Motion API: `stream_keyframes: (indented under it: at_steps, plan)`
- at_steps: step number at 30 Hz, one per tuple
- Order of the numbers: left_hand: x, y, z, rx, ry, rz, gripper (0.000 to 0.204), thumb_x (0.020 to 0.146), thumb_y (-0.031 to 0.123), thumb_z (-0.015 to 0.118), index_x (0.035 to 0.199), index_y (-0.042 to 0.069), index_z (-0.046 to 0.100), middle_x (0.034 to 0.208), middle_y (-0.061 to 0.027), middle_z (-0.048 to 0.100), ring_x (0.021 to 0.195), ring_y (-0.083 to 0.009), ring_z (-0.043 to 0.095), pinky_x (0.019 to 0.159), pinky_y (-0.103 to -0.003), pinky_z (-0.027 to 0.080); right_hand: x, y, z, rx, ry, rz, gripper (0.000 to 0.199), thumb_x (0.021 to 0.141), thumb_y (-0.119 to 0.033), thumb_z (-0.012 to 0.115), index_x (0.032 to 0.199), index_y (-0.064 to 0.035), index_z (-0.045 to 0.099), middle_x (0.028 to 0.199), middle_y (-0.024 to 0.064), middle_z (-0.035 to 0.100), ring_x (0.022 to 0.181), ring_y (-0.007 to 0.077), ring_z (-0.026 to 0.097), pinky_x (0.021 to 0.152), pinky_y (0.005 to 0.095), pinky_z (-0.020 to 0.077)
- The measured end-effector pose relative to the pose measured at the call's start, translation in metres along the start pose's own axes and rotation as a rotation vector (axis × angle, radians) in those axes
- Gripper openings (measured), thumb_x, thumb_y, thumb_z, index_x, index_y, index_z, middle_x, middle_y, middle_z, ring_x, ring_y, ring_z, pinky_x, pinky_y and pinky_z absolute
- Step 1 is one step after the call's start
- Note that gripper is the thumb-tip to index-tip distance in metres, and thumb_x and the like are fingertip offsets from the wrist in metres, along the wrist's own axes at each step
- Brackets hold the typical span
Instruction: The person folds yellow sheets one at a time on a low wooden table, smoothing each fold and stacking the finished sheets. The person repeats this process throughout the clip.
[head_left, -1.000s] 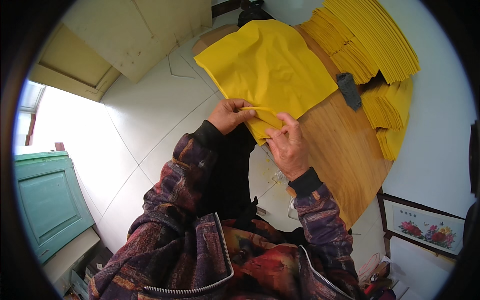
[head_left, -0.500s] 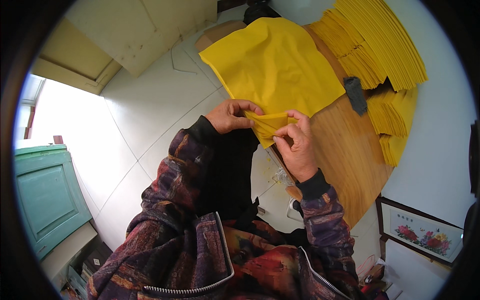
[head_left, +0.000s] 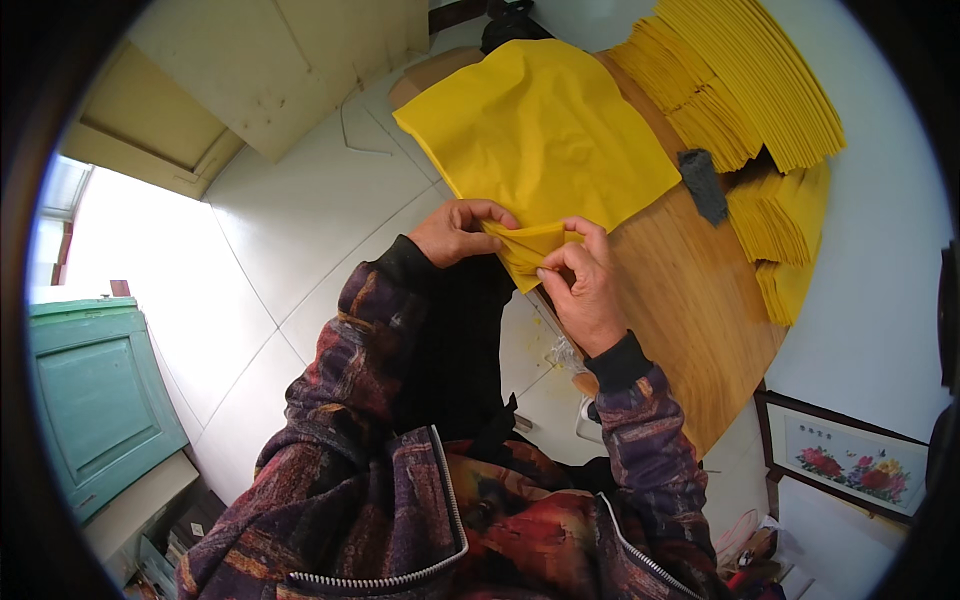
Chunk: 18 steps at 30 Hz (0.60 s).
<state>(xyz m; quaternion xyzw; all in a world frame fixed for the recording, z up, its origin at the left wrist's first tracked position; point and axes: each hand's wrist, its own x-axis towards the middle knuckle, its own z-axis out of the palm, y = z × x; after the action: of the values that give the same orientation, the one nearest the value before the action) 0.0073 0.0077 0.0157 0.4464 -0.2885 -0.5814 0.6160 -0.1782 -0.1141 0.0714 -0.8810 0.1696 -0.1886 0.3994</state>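
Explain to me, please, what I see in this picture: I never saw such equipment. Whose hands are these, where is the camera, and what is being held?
There is no machine here, only a person working with two bare hands. The camera is worn on that person's head and looks down; its wide fisheye lens makes straight edges bend. The patterned sleeves coming from below are the wearer's own.

The left hand and the right hand pinch the near corner of a large yellow sheet, where it is folded. Much of the sheet lies over a wooden table. Toward the table's right side are stacks of folded yellow pieces, with a dark grey item, perhaps cloth, beside them.
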Motion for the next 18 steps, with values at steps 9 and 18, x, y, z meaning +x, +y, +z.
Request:
stream_keyframes:
  at_steps: [9,18]
  plan:
    - [0.0001,0.0046,-0.0020,0.017,-0.009,-0.020,0.024,0.086,0.003,0.061,0.109,0.000,0.061,0.101,-0.0041,0.066,0.090,-0.0108,0.061,0.085,-0.023,0.048,0.0032,0.0022,0.0018,0.061,-0.003,0.047,0.017,0.075,0.008,0.067,0.080,-0.0028,0.055,0.120,0.0126,0.047,0.078,0.0153,0.058,0.068,0.0258,0.0497]
    - [0.0017,0.0001,-0.0022,-0.002,-0.009,0.012,0.023,0.087,0.002,0.061,0.110,0.000,0.061,0.101,-0.0041,0.066,0.090,-0.0110,0.062,0.085,-0.023,0.048,0.0043,0.0024,0.0014,0.064,0.001,0.046,0.019,0.074,0.008,0.068,0.079,-0.0031,0.054,0.120,0.0132,0.048,0.078,0.0156,0.058,0.068,0.0263,0.0495]
